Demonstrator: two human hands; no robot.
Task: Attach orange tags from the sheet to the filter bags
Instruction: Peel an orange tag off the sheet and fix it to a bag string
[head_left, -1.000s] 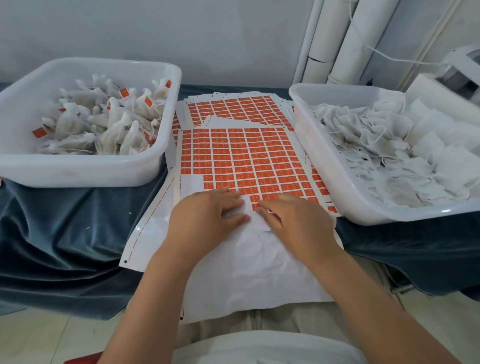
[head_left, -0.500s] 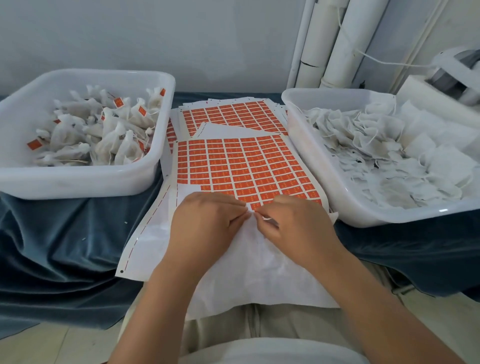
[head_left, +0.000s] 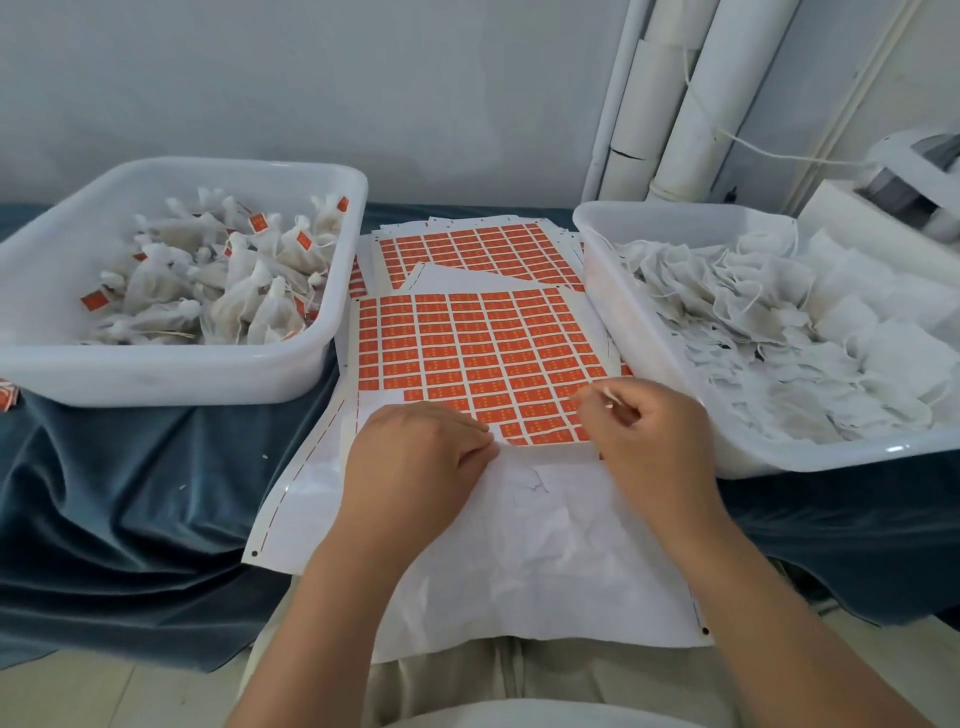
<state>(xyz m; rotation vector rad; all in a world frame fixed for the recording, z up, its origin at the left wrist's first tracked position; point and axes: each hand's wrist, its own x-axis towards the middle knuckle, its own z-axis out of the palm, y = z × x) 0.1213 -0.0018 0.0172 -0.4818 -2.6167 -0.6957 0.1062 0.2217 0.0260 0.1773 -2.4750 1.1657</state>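
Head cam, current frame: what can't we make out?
All in the head view:
1. Print on the orange tags: too small.
2. Right hand pinches a pale strand; fingers hide whether a tag is attached.
3. Left hand: curled fingers hide whether it grips the sheet.
4. Right tub: far side cut by the frame edge.
5. Left tub: near wall hides the lower filter bags.
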